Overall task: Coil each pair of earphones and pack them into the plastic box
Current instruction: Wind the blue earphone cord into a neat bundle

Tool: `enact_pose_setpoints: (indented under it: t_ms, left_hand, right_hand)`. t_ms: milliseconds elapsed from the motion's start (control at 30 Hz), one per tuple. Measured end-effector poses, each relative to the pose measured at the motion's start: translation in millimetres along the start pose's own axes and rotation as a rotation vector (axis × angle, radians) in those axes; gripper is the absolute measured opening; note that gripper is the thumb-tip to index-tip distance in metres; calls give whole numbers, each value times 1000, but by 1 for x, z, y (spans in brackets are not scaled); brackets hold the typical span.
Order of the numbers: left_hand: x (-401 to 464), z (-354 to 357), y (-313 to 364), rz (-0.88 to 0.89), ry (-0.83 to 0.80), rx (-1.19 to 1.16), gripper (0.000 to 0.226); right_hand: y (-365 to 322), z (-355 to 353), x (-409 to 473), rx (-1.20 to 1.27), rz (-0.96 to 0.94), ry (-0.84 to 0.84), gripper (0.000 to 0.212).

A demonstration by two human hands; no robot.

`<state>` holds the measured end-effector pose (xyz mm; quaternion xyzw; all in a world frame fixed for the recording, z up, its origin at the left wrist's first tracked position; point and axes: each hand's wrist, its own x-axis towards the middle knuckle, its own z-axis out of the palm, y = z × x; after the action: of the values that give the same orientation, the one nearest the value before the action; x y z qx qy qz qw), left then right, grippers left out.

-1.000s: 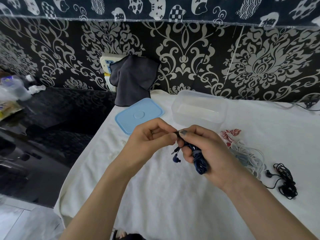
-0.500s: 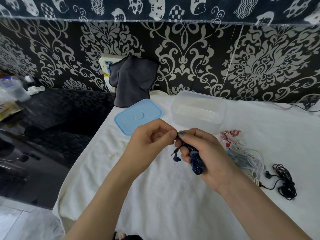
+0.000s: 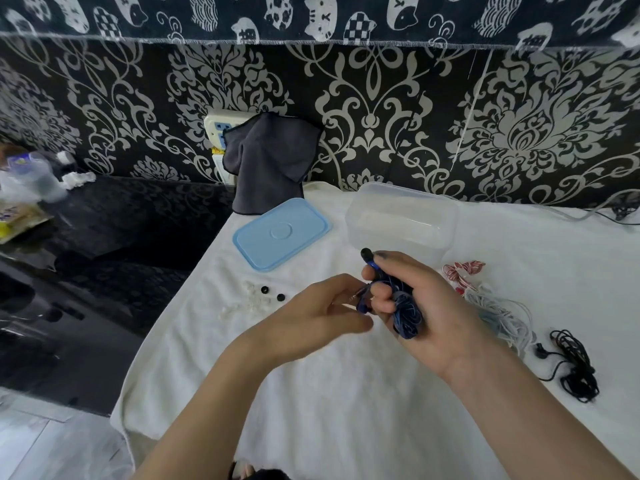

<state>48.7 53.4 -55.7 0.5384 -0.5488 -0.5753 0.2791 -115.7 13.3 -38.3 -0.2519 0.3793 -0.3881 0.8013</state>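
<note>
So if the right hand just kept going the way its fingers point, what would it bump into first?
Probably the left hand: the right hand, gripping the blue earphones, has its fingers curled toward it, almost touching. Depth is hard to judge from one view.

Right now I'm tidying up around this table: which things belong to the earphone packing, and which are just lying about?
Job: blue earphones gripped in the right hand; plastic box; blue lid; white earphones; red-and-white earphones; black earphones.
Lying about: grey cloth; loose ear tips.
</note>
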Motion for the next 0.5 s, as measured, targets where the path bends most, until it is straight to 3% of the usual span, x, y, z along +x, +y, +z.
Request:
enact_pose_setpoints:
  t_ms: [233, 500]
  left_hand:
    - [-1, -5, 6, 58, 123, -42, 7]
    - [-3, -13, 11, 114, 313, -95, 17]
  right_hand:
    - [-1, -2, 2, -51, -90, 34, 11]
    - [4, -6, 1, -476, -336, 97, 33]
